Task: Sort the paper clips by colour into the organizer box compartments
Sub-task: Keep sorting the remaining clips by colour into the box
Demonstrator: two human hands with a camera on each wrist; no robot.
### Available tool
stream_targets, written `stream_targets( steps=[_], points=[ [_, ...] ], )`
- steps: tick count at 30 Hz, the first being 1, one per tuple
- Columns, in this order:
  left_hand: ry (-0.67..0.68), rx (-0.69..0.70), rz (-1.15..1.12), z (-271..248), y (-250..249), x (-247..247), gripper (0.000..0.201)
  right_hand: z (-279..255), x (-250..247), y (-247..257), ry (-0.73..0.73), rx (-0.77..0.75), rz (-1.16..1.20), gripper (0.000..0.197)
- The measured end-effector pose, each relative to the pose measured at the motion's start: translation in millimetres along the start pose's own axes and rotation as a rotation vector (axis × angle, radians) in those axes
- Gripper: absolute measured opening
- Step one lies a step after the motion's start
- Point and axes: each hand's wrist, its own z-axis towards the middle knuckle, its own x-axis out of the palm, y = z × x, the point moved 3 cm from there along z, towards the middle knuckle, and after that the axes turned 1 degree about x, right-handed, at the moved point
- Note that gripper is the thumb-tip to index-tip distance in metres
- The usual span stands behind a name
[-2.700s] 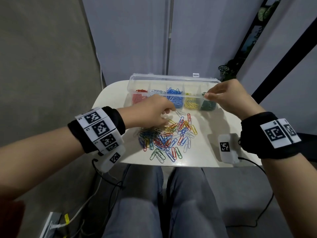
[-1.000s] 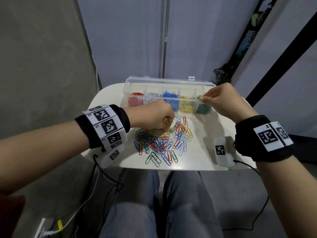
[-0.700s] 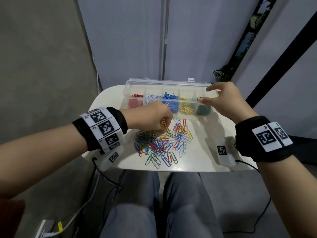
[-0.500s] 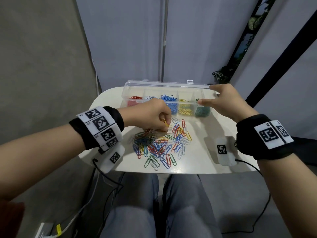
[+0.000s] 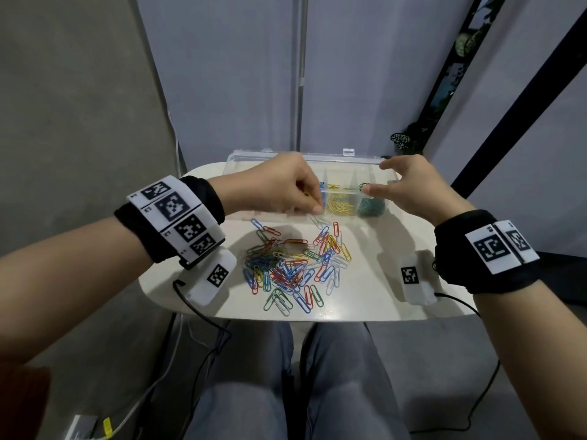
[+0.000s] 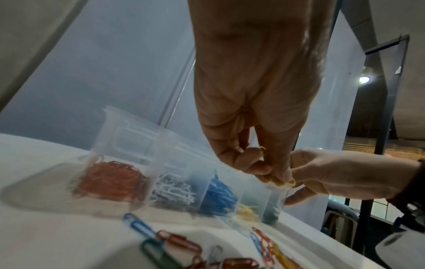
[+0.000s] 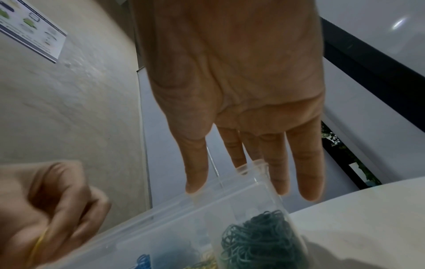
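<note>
Clear organizer box (image 5: 365,160) lid open, holding sorted clips; mixed paper clips (image 5: 295,265) heaped just before it; yellow paper clip (image 6: 279,183) pinched above.

Organizer box (image 5: 349,160) clear glossy plastic; paper clips (image 5: 295,265) smooth, colour-coated; table (image 5: 374,300) smooth, faintly glossy.

Clear organizer box (image 5: 355,160), red, white, blue, yellow, green paper clips (image 5: 292,265), white table (image 5: 374,281)

Organizer box (image 5: 349,160) behind loose clips (image 5: 295,265) on table (image 5: 365,300).
</note>
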Motion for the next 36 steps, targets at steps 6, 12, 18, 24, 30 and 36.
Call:
stream_targets(
  steps=[6,12,18,24,30,36],
  points=[
    [-0.174,-0.006,-0.051,35,-21,-10,0.005,-2,-1,1,-0.003,0.009,-0.002,0.07],
    [-0.169,-0.116,0.0,60,-20,-2,0.018,-3,-1,2,0.003,0.008,-0.02,0.067],
    [-0.242,0.022,-0.056,36,-13,-11,0.025,-2,-1,1,0.003,0.0,-0.029,0.065],
    [0.072,0.215,0.111,9,-16,16,0.021,-4,-3,4,-0.003,-0.006,-0.053,0.065],
    [0.291,0.329,0.434,22,-12,55,0.029,-6,-3,6,-0.003,-0.012,-0.04,0.062],
    [0.272,0.239,0.487,25,4,48,0.011,-5,-4,5,0.008,-0.011,-0.034,0.063]
  ],
)
